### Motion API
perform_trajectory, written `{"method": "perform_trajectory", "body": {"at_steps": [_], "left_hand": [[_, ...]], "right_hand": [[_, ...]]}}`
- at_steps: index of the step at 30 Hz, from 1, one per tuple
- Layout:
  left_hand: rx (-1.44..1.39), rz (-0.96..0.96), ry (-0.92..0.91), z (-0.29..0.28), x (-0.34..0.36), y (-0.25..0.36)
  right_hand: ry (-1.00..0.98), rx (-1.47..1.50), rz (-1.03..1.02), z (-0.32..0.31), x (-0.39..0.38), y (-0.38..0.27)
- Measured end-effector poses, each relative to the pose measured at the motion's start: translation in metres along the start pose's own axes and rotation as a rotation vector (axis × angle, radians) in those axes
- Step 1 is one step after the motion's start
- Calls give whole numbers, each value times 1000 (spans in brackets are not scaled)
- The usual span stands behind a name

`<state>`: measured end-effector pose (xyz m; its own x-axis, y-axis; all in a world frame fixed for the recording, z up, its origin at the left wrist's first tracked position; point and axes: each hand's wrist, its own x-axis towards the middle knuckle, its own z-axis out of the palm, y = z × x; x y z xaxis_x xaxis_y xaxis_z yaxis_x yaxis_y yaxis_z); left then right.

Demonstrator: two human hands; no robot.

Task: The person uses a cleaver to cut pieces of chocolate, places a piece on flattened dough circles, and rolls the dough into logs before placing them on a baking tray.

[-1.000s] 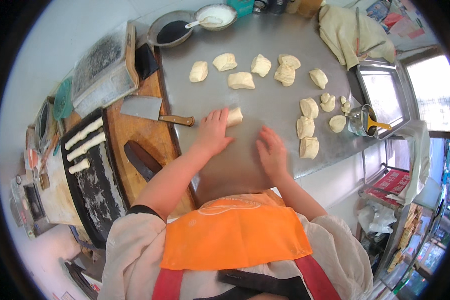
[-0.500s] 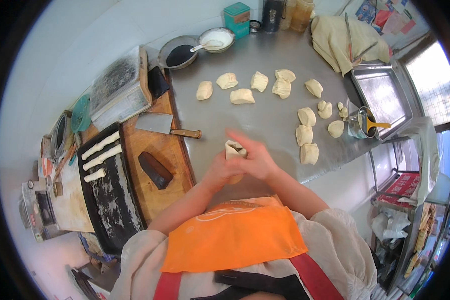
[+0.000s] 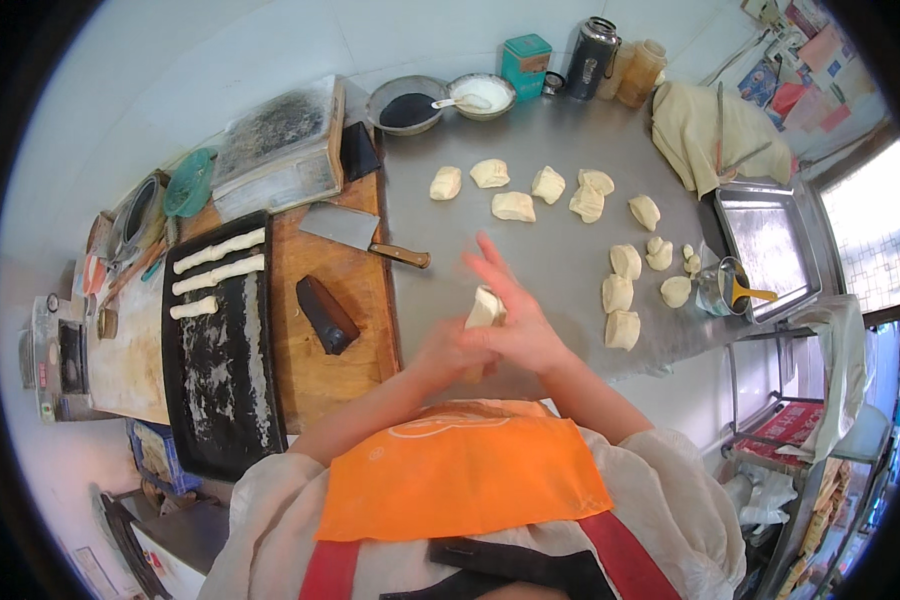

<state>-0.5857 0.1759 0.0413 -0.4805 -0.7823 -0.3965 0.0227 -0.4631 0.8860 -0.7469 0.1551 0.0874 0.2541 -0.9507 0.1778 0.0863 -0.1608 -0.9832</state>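
In front of my body, both hands work a piece of pale dough (image 3: 485, 309) above the near edge of the steel table. My left hand (image 3: 444, 352) is closed around its lower part. My right hand (image 3: 530, 340) presses against it, thumb across it, with its fingers stretched upward and blurred by motion. Beyond my hands, several cut dough pieces (image 3: 513, 207) lie in a loose row. More dough pieces (image 3: 622, 329) stand in a column to the right, beside small scraps of dough (image 3: 692, 262).
Left, a wooden board (image 3: 355, 385) holds a cleaver (image 3: 345, 226), a dark brown block (image 3: 326, 316) and a black tray (image 3: 220, 385) with three dough strips (image 3: 218, 274). Bowls of black (image 3: 406, 108) and white (image 3: 482, 94) contents stand behind. A metal cup (image 3: 715, 290) with a yellow-handled brush is right.
My right hand's fingers have swung upward over the dough. The dough's open end, with something dark inside, showed before and now looks covered. The whole view has shifted slightly.
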Motion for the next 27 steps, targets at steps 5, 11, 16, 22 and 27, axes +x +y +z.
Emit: {"method": "perform_trajectory", "body": {"at_steps": [5,11,16,22,27], "left_hand": [[-373,-91,-193,10,-13,20],[-288,-231,-161,9,-27,6],[97,-251,-35,4,-16,9],[-170,65,52,14,-7,47],[301,62,85,-9,30,1]], "right_hand": [[-148,-132,106,-9,-7,19],[81,43,-26,2,-7,20],[157,559,337,-2,-1,23],[-102,511,299,-4,4,6],[227,326,205,4,2,20]]}}
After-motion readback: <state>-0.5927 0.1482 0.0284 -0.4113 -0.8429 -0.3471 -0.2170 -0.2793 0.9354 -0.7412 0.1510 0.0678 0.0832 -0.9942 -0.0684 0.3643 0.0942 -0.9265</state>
